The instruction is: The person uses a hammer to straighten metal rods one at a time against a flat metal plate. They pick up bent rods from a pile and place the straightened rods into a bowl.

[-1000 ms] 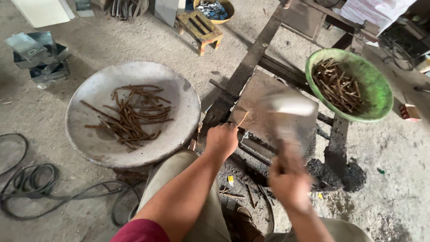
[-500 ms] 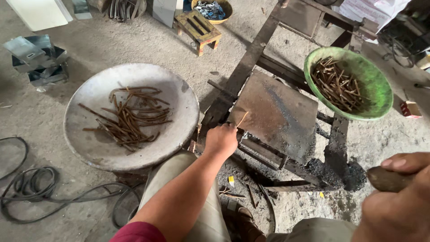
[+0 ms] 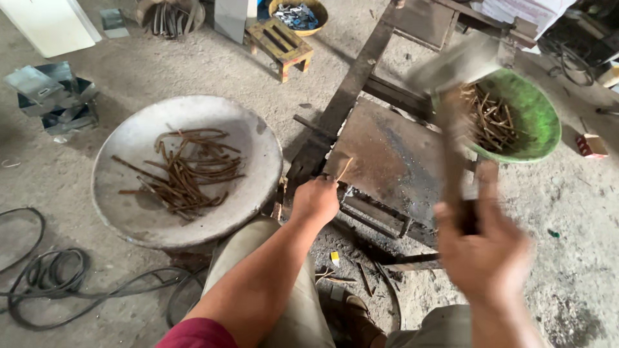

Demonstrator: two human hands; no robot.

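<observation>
hammer (image 3: 459, 71) swung back up (blurred) | left hand (image 3: 316, 200) pinching thin nail (image 3: 344, 169)

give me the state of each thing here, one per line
left hand: pinching a thin nail on the steel plate
right hand: gripping a hammer, raised, blurred
grey pan: holds rusty bent nails
green bowl: holds nails
cable: coiled on the floor

Person, head view: left hand (image 3: 315, 200) and right hand (image 3: 488, 250) bare, no gloves, rings or watch. Left arm bare to a dark red short sleeve (image 3: 193, 334). Khaki trousers (image 3: 287, 290); one dark brown shoe (image 3: 358, 319).
</observation>
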